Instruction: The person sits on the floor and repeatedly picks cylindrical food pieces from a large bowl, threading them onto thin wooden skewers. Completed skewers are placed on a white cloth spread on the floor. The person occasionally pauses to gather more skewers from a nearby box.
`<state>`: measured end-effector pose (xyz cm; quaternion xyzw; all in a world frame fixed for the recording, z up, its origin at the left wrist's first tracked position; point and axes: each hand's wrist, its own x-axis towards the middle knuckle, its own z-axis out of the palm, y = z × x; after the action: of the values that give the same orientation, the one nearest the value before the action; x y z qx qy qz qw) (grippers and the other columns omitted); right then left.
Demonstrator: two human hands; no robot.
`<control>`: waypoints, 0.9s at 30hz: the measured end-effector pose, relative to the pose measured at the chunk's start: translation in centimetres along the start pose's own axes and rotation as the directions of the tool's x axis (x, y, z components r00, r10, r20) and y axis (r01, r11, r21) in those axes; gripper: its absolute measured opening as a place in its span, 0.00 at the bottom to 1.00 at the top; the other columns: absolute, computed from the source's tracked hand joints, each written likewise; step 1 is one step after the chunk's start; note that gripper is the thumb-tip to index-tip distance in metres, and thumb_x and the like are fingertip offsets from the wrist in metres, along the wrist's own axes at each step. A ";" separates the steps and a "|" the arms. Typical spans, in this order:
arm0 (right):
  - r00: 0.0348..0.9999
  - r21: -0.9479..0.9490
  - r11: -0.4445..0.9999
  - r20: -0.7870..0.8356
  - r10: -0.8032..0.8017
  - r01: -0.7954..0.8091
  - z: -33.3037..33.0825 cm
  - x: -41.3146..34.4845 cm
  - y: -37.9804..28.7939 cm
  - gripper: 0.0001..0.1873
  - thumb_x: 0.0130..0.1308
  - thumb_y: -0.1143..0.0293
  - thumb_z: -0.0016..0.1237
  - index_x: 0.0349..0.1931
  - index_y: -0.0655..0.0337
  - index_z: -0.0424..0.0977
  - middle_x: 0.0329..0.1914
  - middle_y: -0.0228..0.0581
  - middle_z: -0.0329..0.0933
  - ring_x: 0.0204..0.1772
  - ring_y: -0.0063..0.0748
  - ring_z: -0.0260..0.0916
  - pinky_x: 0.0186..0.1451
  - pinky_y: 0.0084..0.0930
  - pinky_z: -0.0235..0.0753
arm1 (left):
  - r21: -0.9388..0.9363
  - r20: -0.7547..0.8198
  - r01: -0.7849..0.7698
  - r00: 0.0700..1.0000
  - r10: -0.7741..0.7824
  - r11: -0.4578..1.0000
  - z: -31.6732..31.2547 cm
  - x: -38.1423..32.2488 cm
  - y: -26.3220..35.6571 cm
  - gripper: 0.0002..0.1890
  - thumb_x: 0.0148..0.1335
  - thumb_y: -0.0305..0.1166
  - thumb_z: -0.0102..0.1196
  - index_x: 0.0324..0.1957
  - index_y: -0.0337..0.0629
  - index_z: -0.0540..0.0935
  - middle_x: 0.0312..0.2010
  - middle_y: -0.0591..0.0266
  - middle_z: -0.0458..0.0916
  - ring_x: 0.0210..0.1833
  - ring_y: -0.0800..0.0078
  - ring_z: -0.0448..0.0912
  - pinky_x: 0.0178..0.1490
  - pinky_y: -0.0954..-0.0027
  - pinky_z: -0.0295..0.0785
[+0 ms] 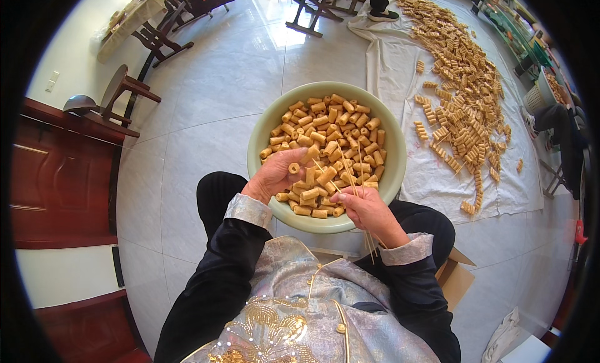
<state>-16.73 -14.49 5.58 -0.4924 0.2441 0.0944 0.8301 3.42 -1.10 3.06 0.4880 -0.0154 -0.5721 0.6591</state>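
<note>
A round pale green basin [397, 152] rests at my lap, holding many short hollow tan food tubes [323, 121]. Over its near left part, my left hand [277, 172] holds a tube [310, 154] between thumb and fingers, and another tube [294, 168] with its open end facing me. My right hand [368, 209], at the basin's near right rim, grips several thin wooden skewers [346, 162]. One skewer slants up left, its tip close to the tube in my left hand; whether it enters the tube I cannot tell.
A white cloth [391, 77] on the floor to the right bears a long heap of skewered tubes [464, 82]. People's legs show beyond it and at the far right. Wooden chairs [122, 93] stand left; an open cardboard box [457, 281] lies near my right knee.
</note>
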 end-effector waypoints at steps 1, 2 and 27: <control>1.000 0.006 1.000 -0.015 -0.010 0.010 0.0 0.0 0.1 0.11 0.66 0.67 0.41 0.36 0.64 0.75 0.09 0.19 0.56 0.11 0.10 0.46 0.12 0.12 0.44 | 0.025 -0.010 0.013 1.000 -0.013 1.000 0.1 -0.2 0.1 0.13 0.60 0.36 0.55 0.41 0.38 0.75 0.30 0.63 0.78 0.23 0.84 0.73 0.19 0.90 0.62; 1.000 0.020 1.000 -0.016 -0.022 0.022 -0.1 0.1 0.2 0.11 0.66 0.67 0.42 0.35 0.64 0.75 0.10 0.19 0.56 0.11 0.10 0.46 0.13 0.12 0.44 | 0.051 -0.021 0.027 0.999 -0.026 0.998 0.3 -0.4 0.1 0.13 0.60 0.36 0.55 0.41 0.38 0.76 0.30 0.63 0.78 0.24 0.84 0.73 0.19 0.90 0.62; 0.999 0.019 0.999 -0.012 -0.035 0.035 0.2 0.9 0.7 0.11 0.67 0.66 0.41 0.36 0.65 0.74 0.09 0.21 0.56 0.09 0.11 0.45 0.11 0.13 0.44 | -0.254 -0.218 -0.141 0.972 0.086 0.957 0.9 0.3 -2.6 0.13 0.64 0.35 0.50 0.48 0.39 0.73 0.43 0.58 0.77 0.48 0.68 0.77 0.52 0.68 0.76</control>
<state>-16.14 -14.00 4.65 -0.4892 0.2411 0.0749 0.8349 1.11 -1.54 1.62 0.4491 0.1020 -0.4765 0.7489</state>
